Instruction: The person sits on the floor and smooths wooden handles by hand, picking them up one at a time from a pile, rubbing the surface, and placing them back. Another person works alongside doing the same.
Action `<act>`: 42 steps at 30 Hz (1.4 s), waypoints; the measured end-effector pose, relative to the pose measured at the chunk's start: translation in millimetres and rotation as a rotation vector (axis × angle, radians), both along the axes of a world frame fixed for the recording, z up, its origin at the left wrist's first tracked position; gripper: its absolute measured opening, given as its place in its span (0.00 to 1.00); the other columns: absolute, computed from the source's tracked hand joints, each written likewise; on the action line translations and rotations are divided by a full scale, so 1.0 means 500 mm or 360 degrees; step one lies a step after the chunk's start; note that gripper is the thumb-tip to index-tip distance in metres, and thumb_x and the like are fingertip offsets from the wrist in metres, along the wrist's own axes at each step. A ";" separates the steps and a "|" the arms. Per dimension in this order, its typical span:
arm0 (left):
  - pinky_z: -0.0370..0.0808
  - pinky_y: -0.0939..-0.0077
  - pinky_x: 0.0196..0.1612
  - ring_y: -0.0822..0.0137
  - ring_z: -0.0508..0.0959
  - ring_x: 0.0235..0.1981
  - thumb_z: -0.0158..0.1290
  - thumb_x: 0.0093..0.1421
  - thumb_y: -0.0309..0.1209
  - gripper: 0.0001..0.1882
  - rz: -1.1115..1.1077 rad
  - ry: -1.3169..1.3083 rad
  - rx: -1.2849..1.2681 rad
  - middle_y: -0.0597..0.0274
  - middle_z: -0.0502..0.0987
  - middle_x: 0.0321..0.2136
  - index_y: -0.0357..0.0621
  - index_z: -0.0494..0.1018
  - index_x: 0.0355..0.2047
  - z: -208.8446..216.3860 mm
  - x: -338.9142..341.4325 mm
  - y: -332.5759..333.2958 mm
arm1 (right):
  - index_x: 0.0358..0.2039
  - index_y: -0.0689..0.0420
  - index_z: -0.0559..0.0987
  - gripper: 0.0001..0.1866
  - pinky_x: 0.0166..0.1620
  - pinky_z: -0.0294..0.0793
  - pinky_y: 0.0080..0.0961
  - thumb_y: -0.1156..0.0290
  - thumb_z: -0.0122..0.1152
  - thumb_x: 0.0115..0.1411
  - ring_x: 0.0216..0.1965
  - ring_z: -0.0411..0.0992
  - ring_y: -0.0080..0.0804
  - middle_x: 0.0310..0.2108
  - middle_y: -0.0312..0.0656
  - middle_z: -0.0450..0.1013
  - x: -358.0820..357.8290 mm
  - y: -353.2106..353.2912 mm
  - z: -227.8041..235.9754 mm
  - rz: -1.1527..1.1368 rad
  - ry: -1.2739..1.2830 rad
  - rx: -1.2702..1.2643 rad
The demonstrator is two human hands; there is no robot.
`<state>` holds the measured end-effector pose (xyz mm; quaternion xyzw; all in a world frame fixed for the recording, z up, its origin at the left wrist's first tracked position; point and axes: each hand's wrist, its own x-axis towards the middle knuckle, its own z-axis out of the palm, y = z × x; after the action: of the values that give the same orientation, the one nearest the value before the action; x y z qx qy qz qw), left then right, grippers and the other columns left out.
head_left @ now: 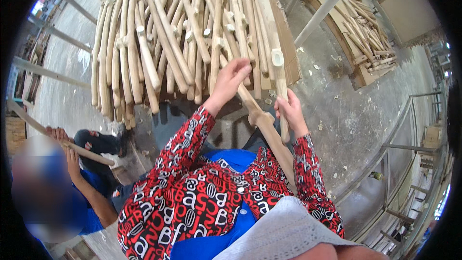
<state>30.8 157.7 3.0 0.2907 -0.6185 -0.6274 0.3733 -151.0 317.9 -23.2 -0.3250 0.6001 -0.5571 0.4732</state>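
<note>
Nearest the lens, along the lower edge: pale perforated cloth (274,231). Directly beyond: patterned shirt (192,202) in red, black and white, worn open over a blue garment (204,248).

Between the forearms: knobbed stick (273,139) of bare wood, slanting from the near side of the pile down to the right sleeve, with the thicker end just beside that sleeve.

Right hand (290,110): grips a long stick (281,82) near its lower end, with fingers closed round the wood. Extends below the hand by a short stub and upward past the right side of the pile to the upper edge. Bears a pale oval cut face above the hand.

Left hand (230,81): raised before the near side of the pile, with fingers parted and loosely curled, and with nothing visible between them. Not possible to tell whether touching the knobbed stick behind.

At left, beside the wearer: co-worker (94,219) in blue, with both hands on a curved stick (84,150).

Ahead: large pile of sticks (130,53), mostly lengthwise, some crossing, many with knobs. At its right side: cardboard (289,50).

Farther right: concrete floor (332,101) with scattered shavings, and a metal frame (409,149). Beyond, at upper right: metal post (327,7) and a smaller pile of sticks (368,36).
</note>
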 end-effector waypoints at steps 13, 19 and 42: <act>0.74 0.81 0.43 0.75 0.77 0.37 0.60 0.56 0.24 0.15 0.0035 -0.0085 0.0026 0.65 0.77 0.36 0.38 0.72 0.44 0.042 0.143 -0.031 | 0.51 0.64 0.70 0.27 0.39 0.75 0.35 0.65 0.63 0.53 0.37 0.78 0.47 0.35 0.58 0.76 0.125 -0.052 0.057 0.0431 0.0829 0.0017; 0.76 0.79 0.40 0.74 0.78 0.35 0.62 0.55 0.30 0.17 0.0000 -0.0718 -0.0340 0.61 0.78 0.33 0.36 0.71 0.43 0.095 0.208 -0.043 | 0.52 0.61 0.68 0.28 0.36 0.75 0.40 0.64 0.62 0.53 0.35 0.75 0.57 0.30 0.60 0.75 0.145 -0.065 0.070 0.0609 0.1012 -0.0134; 0.74 0.56 0.29 0.48 0.78 0.26 0.51 0.55 0.31 0.07 0.0611 -0.1604 -0.1129 0.48 0.75 0.21 0.40 0.72 0.27 0.047 0.261 -0.005 | 0.50 0.58 0.70 0.26 0.37 0.74 0.39 0.67 0.65 0.51 0.36 0.75 0.52 0.33 0.54 0.75 0.231 -0.088 0.051 0.0587 0.1241 -0.0272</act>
<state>161.1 155.2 26.6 0.5141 -0.8248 -0.0935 0.2160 -35.5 274.1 2.5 -0.6507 0.6175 -0.3466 0.2743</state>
